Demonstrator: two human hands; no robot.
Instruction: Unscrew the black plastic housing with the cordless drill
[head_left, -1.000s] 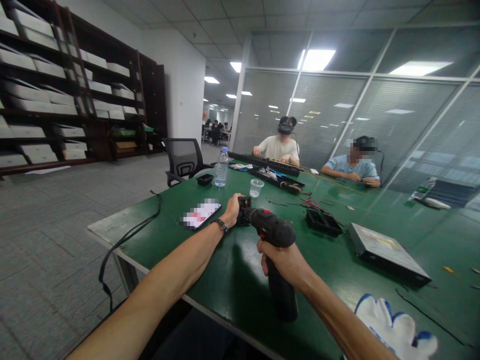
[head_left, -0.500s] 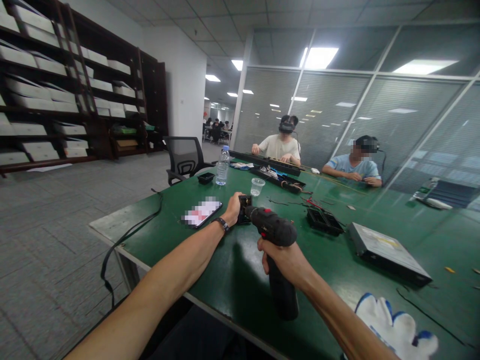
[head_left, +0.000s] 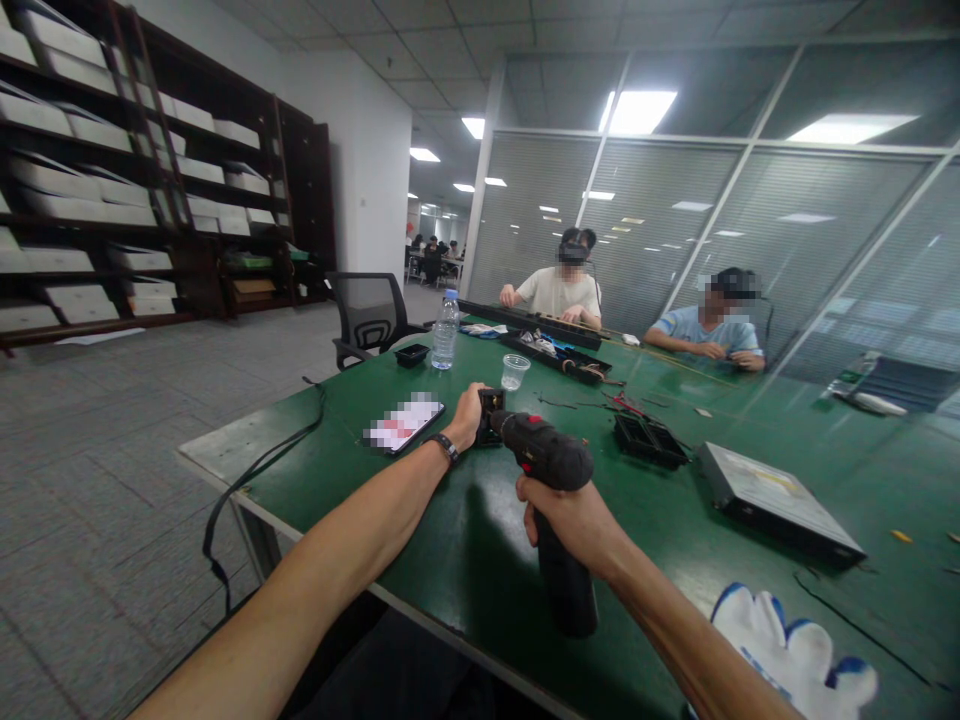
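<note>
My right hand [head_left: 571, 522] is wrapped round the grip of a black cordless drill [head_left: 550, 470] with a red switch, its nose pointing away from me. The drill's tip meets a small black part [head_left: 489, 412] standing on the green table [head_left: 450, 560]. My left hand [head_left: 466, 416] is closed on the left side of that part and steadies it; a dark band sits on that wrist. A phone [head_left: 403, 424] lies flat just left of my left hand.
A clear cup [head_left: 514, 372], a water bottle [head_left: 444, 331] and a small black tray [head_left: 411, 355] stand beyond the part. A black frame [head_left: 648, 441] and a flat metal drive [head_left: 776, 503] lie at right, a white-blue glove [head_left: 787, 652] near me. Two people sit across. A cable [head_left: 247, 480] hangs off the left edge.
</note>
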